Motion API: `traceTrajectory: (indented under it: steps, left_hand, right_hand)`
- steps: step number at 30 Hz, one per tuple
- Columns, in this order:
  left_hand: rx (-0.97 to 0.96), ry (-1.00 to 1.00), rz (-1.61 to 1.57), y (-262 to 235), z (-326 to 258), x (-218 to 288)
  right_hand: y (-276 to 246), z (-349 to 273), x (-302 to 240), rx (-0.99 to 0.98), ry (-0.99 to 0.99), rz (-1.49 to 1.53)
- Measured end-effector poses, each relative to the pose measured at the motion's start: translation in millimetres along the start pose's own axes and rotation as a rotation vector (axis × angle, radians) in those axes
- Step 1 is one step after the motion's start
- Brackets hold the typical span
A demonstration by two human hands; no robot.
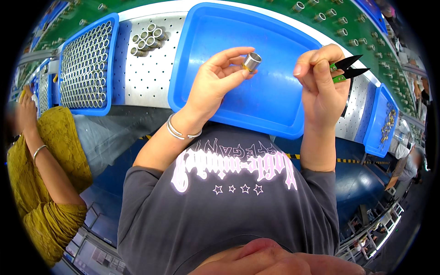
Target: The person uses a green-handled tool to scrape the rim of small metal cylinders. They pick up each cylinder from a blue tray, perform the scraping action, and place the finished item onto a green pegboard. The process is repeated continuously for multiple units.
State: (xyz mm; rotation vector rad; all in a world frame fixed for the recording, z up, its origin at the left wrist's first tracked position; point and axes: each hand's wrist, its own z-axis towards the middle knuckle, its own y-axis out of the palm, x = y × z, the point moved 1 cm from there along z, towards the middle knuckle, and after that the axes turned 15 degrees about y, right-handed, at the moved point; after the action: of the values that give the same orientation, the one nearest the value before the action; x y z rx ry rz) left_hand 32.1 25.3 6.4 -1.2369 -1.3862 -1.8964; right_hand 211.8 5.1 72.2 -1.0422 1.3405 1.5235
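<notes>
Between the thumb and fingers of my left hand [215,80] is a short metal cylinder [252,61], silver with a yellowish lower end, its open mouth tilted up. My right hand [323,85] is curled around small scissors-like snips [341,73] with green handles and black blades. The blades are spread and point away to the right; most of the handle is hidden in my palm. Both hands are raised over a large blue tray [261,98], and they are apart from each other.
A perforated metal table [149,85] carries a cluster of similar cylinders [147,41]. Left of it, a blue tray [110,68] holds rows of them. More cylinders stand on a green conveyor [330,30]. Far right, another blue tray [373,130] holds small pieces. A person in yellow [59,156] works at left.
</notes>
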Motion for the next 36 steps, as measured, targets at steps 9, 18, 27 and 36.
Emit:
traceTrajectory:
  steps: [9, 18, 27, 36]
  left_hand:
    - [0.002, 0.0, 0.017, 2.0, -3.4, -0.6]
    - [0.149, 0.003, -0.08, 0.8, 0.2, 2.1]
    - [0.131, 0.021, -0.087, 2.2, -1.4, 4.2]
    - [0.123, 0.04, -0.081, 3.7, -1.4, 3.9]
  right_hand:
    - [6.5, 9.9, -8.9, 0.079, 0.006, -0.152]
    - [0.6, -11.3, 34.4, 0.188, 0.161, -0.804]
    - [5.7, -10.9, 31.5, 0.202, 0.138, -0.858]
    - [4.1, -12.6, 31.6, 0.203, 0.141, -0.855]
